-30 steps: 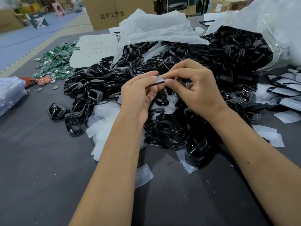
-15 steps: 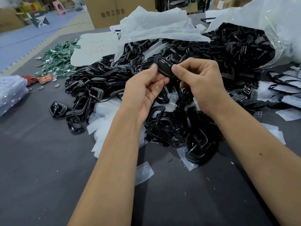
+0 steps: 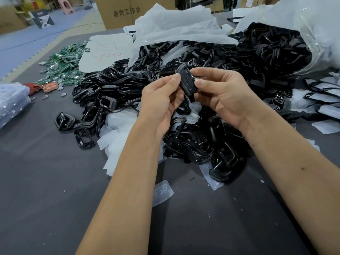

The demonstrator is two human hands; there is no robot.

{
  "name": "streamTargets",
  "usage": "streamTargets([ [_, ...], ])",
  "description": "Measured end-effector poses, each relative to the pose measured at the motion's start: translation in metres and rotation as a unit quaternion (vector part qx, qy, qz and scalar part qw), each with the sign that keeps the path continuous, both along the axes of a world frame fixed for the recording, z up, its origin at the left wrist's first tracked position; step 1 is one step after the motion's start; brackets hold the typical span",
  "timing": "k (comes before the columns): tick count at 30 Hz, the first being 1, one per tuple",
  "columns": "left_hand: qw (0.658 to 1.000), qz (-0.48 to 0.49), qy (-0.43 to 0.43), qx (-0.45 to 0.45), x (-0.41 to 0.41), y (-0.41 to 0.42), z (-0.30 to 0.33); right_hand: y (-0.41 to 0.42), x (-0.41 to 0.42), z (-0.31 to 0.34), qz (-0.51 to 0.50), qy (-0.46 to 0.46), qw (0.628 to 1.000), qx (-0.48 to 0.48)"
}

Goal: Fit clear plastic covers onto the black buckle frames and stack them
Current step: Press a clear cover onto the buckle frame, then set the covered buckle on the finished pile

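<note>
Black buckle frame [image 3: 186, 80], glossy, upright between both hands' fingers [image 3: 201, 82].

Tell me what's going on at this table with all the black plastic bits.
A person is holding one black buckle frame up over the table, pinched between the left hand and the right hand. Below lies a big heap of black frames, more spilling from a clear bag. One loose clear cover lies on the table near the person.
</note>
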State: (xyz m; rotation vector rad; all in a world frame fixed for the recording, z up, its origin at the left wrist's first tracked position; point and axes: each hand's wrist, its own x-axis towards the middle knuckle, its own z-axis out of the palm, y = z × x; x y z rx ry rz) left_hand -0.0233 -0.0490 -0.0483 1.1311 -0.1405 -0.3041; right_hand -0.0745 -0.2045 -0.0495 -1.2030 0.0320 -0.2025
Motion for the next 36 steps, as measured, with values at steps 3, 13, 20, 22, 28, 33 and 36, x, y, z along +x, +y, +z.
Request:
streamTargets([
  [3,1.000,-0.001,0.001,0.009,0.000,0.000,-0.001,0.000,0.000,-0.002,-0.018,-0.017,1.000,-0.019],
  [13,1.000,-0.010,-0.019,-0.003,-0.001,-0.001,-0.001,-0.006,0.000,-0.005,0.003,-0.052,0.998,-0.023],
  [20,0.998,-0.032,-0.045,0.008,0.000,0.002,-0.003,-0.013,-0.004,0.001,-0.014,-0.079,0.989,-0.122],
  [22,0.996,-0.043,-0.079,0.024,0.001,0.003,-0.004,-0.015,-0.007,0.004,-0.012,-0.077,0.981,-0.179],
  [28,0.970,-0.059,-0.211,0.103,-0.004,0.003,-0.002,-0.031,-0.025,0.023,0.006,-0.075,0.944,-0.321],
  [33,0.884,-0.046,-0.362,0.291,-0.013,-0.021,0.001,-0.050,-0.051,0.031,-0.070,-0.072,0.831,-0.547],
  [36,0.841,-0.049,-0.421,0.337,-0.031,-0.049,0.003,-0.067,-0.073,0.029,-0.124,-0.064,0.790,-0.597],
])
